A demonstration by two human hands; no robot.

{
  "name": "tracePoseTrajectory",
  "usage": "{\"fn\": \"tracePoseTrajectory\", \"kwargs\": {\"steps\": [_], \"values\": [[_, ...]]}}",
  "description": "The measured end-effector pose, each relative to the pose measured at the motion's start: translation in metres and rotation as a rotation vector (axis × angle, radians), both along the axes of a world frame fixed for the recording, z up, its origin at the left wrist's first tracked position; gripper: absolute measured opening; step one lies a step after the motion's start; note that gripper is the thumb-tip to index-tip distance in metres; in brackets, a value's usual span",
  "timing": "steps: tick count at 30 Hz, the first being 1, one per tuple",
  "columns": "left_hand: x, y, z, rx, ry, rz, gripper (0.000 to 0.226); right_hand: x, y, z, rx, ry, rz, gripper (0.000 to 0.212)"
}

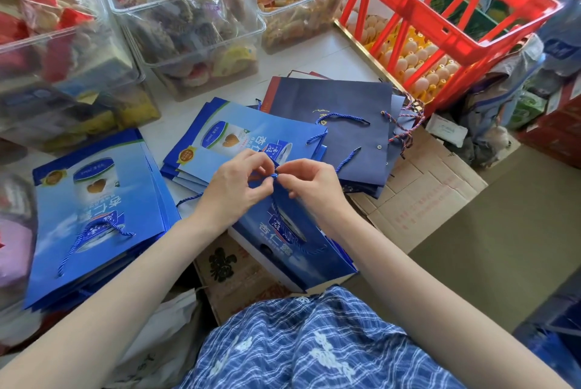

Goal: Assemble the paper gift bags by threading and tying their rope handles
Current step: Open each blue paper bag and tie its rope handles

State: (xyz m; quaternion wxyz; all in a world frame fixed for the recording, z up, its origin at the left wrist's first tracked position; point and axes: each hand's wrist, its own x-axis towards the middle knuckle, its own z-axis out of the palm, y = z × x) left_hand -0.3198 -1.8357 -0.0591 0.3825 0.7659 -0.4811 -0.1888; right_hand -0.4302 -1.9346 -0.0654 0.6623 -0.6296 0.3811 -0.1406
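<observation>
Eggs (418,74) fill the red crate (465,21) at one o'clock; wrapped snacks crowd clear bins (188,11) at eleven. Flat blue bags (94,215) lie stacked on white floor at nine. At centre, left hand (232,187) and right hand (311,184) pinch a blue rope (274,175) above the held bag (292,241); the knot is too small to make out.

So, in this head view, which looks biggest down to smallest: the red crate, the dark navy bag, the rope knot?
1. Red crate, though the frame's edge cuts it off.
2. Dark navy bag, partly covered.
3. Rope knot, pinched between both hands, by far the smallest.
</observation>
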Motion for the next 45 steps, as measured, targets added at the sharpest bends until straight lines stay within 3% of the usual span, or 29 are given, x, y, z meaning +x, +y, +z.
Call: {"fn": "tracePoseTrajectory", "kwargs": {"steps": [6, 9, 15, 23, 28, 30, 33, 40, 45], "values": [[-0.002, -0.006, -0.007, 0.043, 0.249, 0.174, 0.02, 0.004, -0.002, 0.002, 0.079, 0.004, -0.026, 0.011], [-0.004, -0.011, -0.007, 0.057, 0.253, 0.246, 0.023, 0.005, -0.002, 0.002, 0.099, 0.008, -0.051, 0.02], [-0.008, -0.018, -0.006, 0.096, 0.264, 0.347, 0.016, 0.0, -0.002, 0.0, 0.041, 0.015, -0.048, 0.015], [0.0, -0.014, -0.005, 0.064, 0.313, 0.159, 0.026, -0.007, -0.011, -0.003, -0.007, 0.002, 0.011, 0.019], [0.011, -0.012, -0.002, 0.106, 0.674, 0.084, 0.027, -0.006, -0.016, -0.001, 0.043, -0.029, 0.089, 0.024], [0.015, -0.01, -0.002, 0.1, 0.736, 0.055, 0.027, -0.005, -0.017, -0.001, 0.091, -0.032, 0.099, 0.021], [0.013, -0.011, -0.002, 0.084, 0.697, 0.008, 0.027, -0.004, -0.02, -0.001, 0.133, -0.036, 0.064, 0.014], [0.008, -0.014, -0.004, 0.074, 0.384, -0.053, 0.022, -0.005, -0.025, -0.001, 0.045, 0.055, 0.099, 0.01], [0.011, -0.013, 0.0, 0.135, 0.533, -0.025, 0.022, -0.007, -0.025, -0.003, 0.084, 0.07, 0.118, 0.007]]}}
